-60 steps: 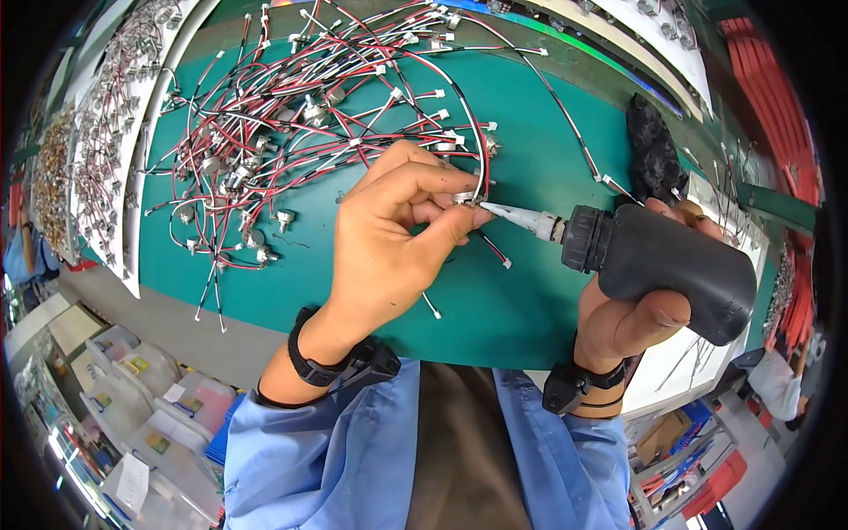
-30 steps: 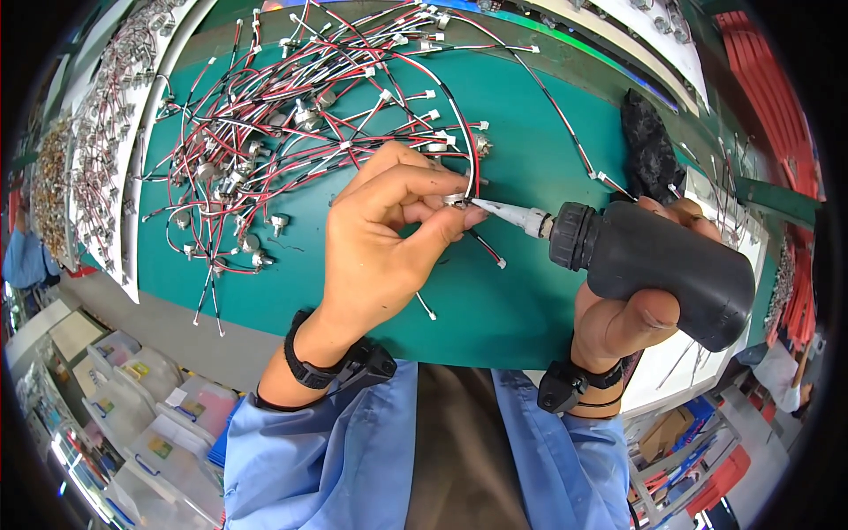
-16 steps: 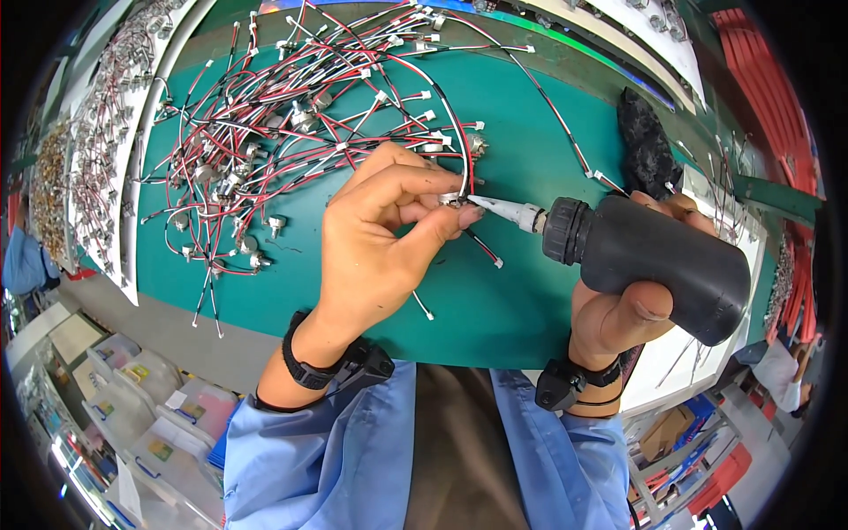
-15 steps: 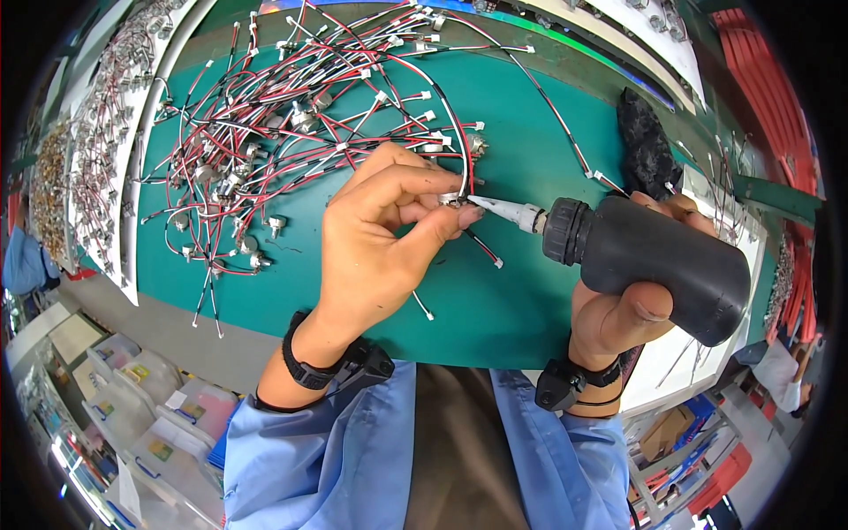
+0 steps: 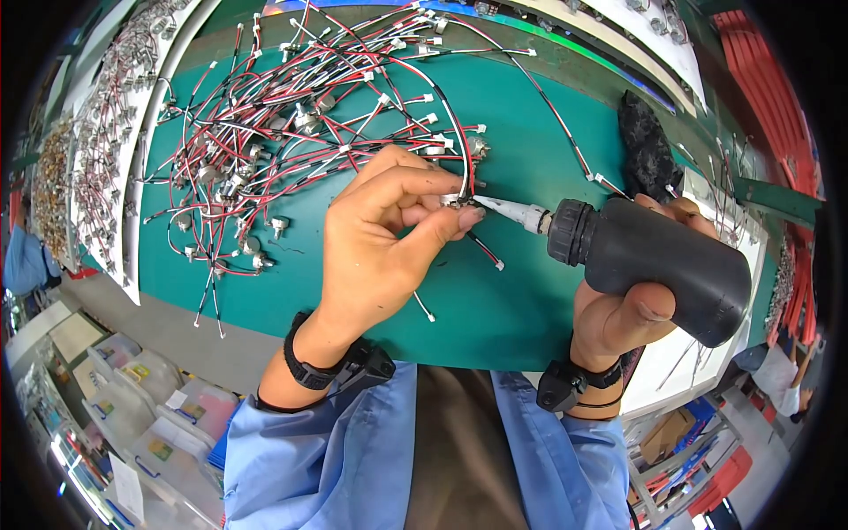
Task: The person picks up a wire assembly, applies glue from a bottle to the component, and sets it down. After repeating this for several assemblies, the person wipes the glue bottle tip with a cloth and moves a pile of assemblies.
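My left hand [image 5: 380, 234] pinches a small round metal potentiometer [image 5: 454, 200] between thumb and fingers. Red, white and black wires [image 5: 463, 150] rise from it and curve up over the pile. Wrapped round a black squeeze bottle [image 5: 667, 265], my right hand [image 5: 632, 322] keeps it tilted on its side. Its narrow whitish nozzle [image 5: 517, 213] points left, the tip at or very close to the wire joints; whether it touches I cannot tell. Behind my left hand spreads a tangled heap of wired potentiometers [image 5: 234, 172] with white plugs.
Everything lies on a green mat [image 5: 530, 300]. A crumpled black cloth or bag [image 5: 647, 146] sits at the right. More wired parts fill a white tray [image 5: 132, 221] at the far left. Clear plastic boxes [image 5: 155, 433] stand lower left, and red strips [image 5: 768, 115] hang at the right.
The bottle and its nozzle have shifted very slightly right and down. My left hand keeps its pinch on the potentiometer, nearly still.
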Demonstrator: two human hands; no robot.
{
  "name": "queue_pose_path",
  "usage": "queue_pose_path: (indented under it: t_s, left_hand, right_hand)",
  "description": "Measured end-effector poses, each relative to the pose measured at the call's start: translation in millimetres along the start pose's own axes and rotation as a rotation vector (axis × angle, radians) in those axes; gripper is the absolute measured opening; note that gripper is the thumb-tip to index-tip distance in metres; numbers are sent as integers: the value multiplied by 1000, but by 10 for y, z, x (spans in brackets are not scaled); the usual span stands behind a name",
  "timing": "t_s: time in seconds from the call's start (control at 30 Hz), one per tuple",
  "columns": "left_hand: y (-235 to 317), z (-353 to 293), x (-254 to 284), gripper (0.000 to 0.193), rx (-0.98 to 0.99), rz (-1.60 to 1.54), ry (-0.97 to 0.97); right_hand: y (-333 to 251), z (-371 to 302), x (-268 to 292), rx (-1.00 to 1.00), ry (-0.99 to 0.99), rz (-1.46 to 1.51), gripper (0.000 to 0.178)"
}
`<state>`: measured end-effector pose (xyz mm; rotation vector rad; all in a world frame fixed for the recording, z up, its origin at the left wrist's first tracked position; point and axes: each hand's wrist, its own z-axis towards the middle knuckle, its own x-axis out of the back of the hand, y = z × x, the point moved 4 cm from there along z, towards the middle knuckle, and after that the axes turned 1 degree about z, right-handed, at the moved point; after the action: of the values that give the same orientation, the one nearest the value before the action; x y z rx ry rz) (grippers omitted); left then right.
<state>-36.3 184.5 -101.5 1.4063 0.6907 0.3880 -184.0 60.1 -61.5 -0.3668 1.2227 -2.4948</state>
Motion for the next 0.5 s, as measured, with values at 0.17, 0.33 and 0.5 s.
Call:
queue_pose_path:
  t_s: [0.17, 0.33, 0.5]
  left_hand:
    - [-5, 2, -2, 20, 2, -7, 1]
    - [-18, 9, 6, 20, 4, -30, -1]
    - [-30, 7, 8, 19, 18, -37, -11]
  right_hand:
    - [-20, 11, -36, -34, 83, 13, 77]
    - [-32, 17, -28, -57, 72, 4, 79]
    - [40, -13, 32, 1, 28, 81, 73]
